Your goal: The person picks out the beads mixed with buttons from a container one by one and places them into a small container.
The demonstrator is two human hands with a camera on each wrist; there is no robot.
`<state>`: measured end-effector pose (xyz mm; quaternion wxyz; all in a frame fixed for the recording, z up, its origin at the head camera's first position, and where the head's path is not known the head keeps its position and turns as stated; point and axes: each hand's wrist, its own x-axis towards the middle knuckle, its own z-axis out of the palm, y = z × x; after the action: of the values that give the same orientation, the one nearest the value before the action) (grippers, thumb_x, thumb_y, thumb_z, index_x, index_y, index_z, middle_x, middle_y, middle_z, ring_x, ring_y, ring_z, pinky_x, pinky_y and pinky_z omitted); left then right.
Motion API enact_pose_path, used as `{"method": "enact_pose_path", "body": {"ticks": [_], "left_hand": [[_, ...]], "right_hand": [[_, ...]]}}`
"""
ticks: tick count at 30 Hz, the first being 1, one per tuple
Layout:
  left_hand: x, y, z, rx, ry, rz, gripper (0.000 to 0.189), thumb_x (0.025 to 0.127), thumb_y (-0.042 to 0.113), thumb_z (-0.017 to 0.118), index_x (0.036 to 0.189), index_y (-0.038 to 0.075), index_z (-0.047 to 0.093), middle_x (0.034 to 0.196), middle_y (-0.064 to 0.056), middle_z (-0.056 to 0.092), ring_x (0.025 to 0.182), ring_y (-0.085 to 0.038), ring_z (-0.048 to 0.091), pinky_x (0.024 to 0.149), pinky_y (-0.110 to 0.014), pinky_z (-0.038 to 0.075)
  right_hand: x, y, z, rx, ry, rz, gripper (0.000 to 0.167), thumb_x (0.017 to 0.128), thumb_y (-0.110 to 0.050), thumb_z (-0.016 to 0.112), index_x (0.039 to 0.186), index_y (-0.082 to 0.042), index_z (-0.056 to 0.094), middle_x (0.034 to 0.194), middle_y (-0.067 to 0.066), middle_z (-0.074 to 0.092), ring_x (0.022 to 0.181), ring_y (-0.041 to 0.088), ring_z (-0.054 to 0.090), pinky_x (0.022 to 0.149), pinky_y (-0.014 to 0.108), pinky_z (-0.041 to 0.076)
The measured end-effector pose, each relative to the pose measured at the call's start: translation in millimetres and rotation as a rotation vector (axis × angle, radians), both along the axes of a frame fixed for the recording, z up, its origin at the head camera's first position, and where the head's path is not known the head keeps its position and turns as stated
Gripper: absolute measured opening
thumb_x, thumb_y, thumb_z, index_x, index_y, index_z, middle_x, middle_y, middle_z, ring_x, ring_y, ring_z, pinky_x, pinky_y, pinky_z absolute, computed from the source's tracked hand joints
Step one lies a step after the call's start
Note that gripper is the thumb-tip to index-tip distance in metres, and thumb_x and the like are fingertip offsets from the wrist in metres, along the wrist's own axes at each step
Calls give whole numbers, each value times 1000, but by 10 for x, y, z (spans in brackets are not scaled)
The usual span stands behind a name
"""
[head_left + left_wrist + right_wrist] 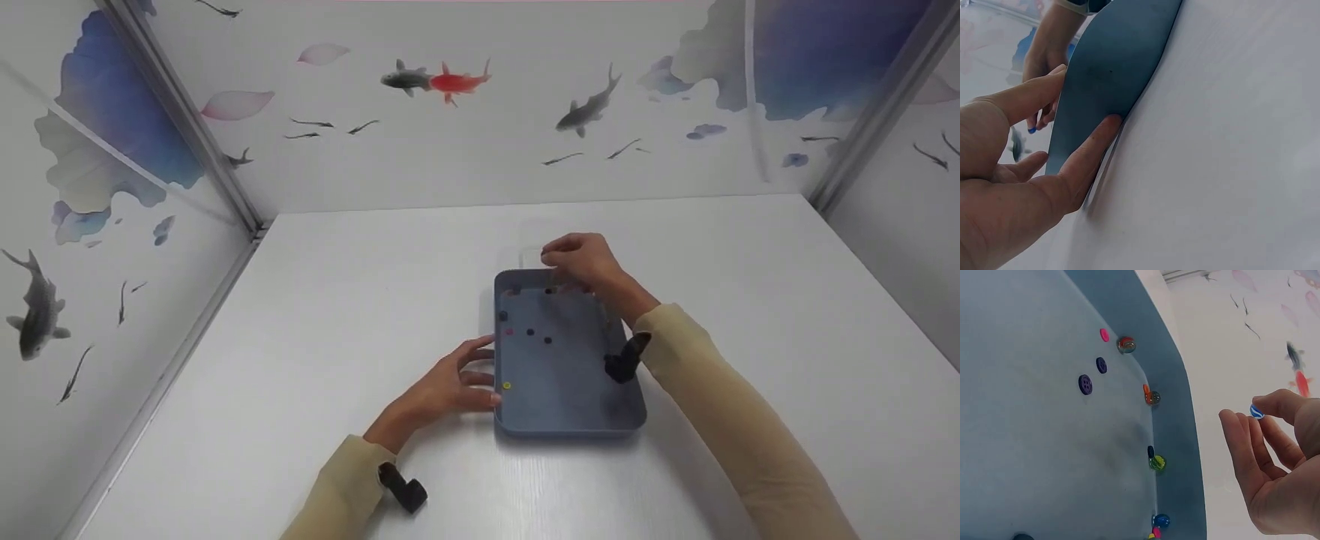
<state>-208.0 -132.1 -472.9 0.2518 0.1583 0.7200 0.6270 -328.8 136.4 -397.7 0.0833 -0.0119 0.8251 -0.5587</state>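
Observation:
A blue-grey tray with a raised rim lies on the white table. My left hand is at its left side, fingers spread and fairly straight, fingertips against the outer wall. Beyond the tray's far end, my right hand pinches a blue-and-white marble between thumb and fingertips. Inside the tray lie purple buttons, a pink button and a yellow button. Along the wall sit marbles, including a green-and-yellow one and a blue one.
A clear, see-through container stands just past the tray's far edge, partly behind my right hand. White panels painted with fish and petals enclose the table at the back and sides.

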Motion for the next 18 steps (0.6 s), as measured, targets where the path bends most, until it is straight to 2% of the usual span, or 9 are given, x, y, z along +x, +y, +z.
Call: {"method": "enact_pose_path", "body": {"ticks": [2, 9, 13, 18], "left_hand": [[-4, 1, 1, 0, -5, 1, 95, 81, 9, 82, 158, 22, 27, 157, -11, 39, 127, -27, 58, 96, -37, 58], [-2, 11, -10, 0, -8, 6, 95, 82, 8, 81, 159, 20, 27, 157, -13, 37, 127, -28, 58, 95, -37, 58], [6, 15, -7, -4, -13, 11, 95, 82, 9, 82, 158, 19, 27, 157, -13, 38, 127, -28, 58, 96, -38, 58], [3, 12, -12, 12, -8, 4, 94, 82, 8, 81, 158, 19, 27, 157, -13, 38, 128, -29, 58, 96, -38, 58]], "right_hand": [[-20, -4, 0, -33, -2, -2, 31, 97, -22, 67, 123, -8, 66, 123, 14, 65, 109, 32, 69, 72, 36, 63], [-91, 11, -27, -90, -27, -33, 33, 97, -25, 67, 126, -10, 66, 121, 10, 64, 100, 21, 68, 68, 31, 62], [-146, 41, -32, -97, -59, -66, 36, 97, -25, 66, 130, -11, 63, 127, 10, 63, 108, 22, 66, 69, 29, 62], [-196, 87, -55, -123, -59, -104, 37, 98, -23, 66, 132, -9, 62, 132, 11, 61, 114, 26, 65, 70, 28, 62]]}}
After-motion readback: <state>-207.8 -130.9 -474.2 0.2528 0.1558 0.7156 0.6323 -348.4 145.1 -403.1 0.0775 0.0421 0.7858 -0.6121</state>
